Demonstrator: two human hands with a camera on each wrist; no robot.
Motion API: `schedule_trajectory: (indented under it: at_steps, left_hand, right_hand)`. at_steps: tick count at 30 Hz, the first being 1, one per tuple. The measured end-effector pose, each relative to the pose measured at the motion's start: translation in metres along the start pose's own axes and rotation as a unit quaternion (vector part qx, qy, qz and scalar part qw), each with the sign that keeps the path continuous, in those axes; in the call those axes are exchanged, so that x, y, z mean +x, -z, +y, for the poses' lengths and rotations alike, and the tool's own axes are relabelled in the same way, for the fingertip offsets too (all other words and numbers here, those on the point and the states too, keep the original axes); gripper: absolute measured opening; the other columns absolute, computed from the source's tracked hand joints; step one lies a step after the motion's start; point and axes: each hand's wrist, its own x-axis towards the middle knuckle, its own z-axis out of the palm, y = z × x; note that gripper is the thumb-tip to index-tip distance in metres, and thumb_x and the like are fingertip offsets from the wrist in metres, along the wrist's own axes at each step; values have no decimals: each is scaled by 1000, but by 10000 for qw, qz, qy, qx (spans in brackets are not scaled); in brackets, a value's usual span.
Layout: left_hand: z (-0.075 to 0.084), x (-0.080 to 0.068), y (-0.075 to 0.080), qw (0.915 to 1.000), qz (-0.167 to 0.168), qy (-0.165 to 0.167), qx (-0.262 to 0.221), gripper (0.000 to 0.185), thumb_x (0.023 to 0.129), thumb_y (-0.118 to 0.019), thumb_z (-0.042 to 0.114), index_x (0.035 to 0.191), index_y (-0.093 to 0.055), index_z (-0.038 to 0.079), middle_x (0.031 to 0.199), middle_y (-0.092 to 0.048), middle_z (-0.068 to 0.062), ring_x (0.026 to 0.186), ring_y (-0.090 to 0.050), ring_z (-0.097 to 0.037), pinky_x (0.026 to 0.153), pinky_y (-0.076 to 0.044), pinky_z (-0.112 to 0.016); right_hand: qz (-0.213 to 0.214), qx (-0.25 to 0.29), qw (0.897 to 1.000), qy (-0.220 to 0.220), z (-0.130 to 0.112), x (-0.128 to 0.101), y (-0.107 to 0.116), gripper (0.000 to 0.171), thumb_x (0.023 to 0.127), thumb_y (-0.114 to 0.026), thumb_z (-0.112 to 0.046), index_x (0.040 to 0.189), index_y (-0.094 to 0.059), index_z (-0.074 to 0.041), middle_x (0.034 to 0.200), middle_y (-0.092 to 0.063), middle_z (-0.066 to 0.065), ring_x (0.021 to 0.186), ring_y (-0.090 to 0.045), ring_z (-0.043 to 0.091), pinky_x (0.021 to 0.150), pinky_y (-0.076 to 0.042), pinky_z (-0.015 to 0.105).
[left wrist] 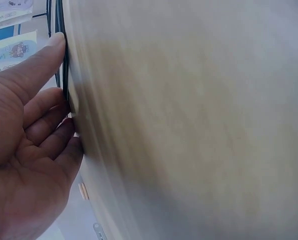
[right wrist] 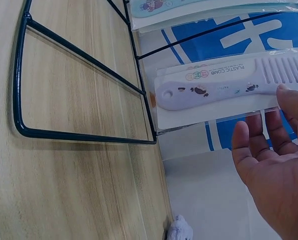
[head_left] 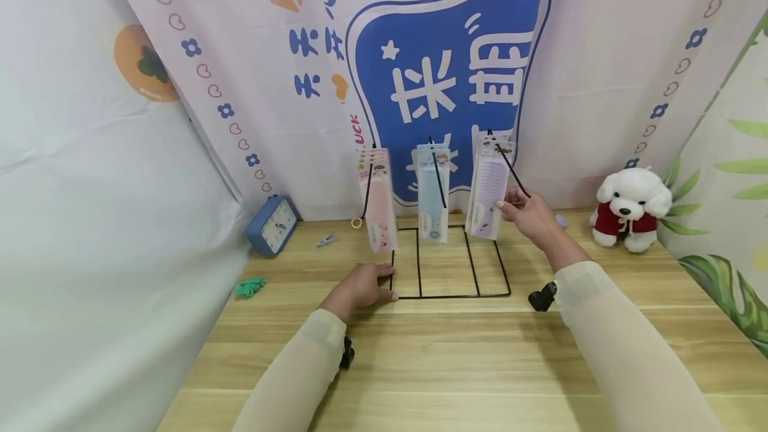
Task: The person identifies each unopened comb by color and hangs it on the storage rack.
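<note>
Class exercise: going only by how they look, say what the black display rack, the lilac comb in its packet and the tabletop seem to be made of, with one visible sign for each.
Black display rack: probably painted metal wire, since its rods are thin, rigid and evenly dark.
Lilac comb: plastic with a smooth matte finish; its handle reads "PLASTIC COMB". Its clear packet looks like glossy film.
Tabletop: pale wood or wood-look laminate, showing plank lines and grain.

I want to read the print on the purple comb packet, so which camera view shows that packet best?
The right wrist view: the purple comb packet fills it close up, and "PLASTIC COMB" is readable beside the right hand. The head view shows the packet small, hanging on the black wire rack. The left wrist view does not show it.
</note>
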Motion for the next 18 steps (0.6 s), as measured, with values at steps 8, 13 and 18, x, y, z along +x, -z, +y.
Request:
schedule_trajectory:
  at_steps: [8, 13, 18]
  left_hand:
    - [0, 1, 2, 10000, -9, -28, -2, 69, 98, -85, 29, 159, -58, 13, 171, -48, -8, 163, -38, -33, 134, -33, -51]
    - [2, 3, 0, 10000, -11, -48, -50, 69, 98, -85, 29, 160, -57, 14, 171, -48, -8, 163, -37, -32, 134, -33, -51]
    - [1, 4, -3, 10000, -50, -39, -54, 70, 98, -85, 30, 160, -56, 14, 171, -47, -7, 163, -37, -32, 134, -32, -51]
  right_hand:
    - [22, 57, 10000, 41, 3, -2, 2, 44, 114, -59, -36, 138, -57, 1, 138, -59, 19, 129, -61, 32, 101, -61, 32]
    - [52, -148, 9997, 191, 8, -5, 5, 52, 114, -58, -39, 146, -55, 3, 144, -60, 25, 133, -61, 39, 111, -58, 54]
    - [213, -573, 9977, 294, 24, -18, 8, 57, 114, -58, -37, 150, -54, 7, 141, -63, 30, 126, -64, 42, 95, -63, 38]
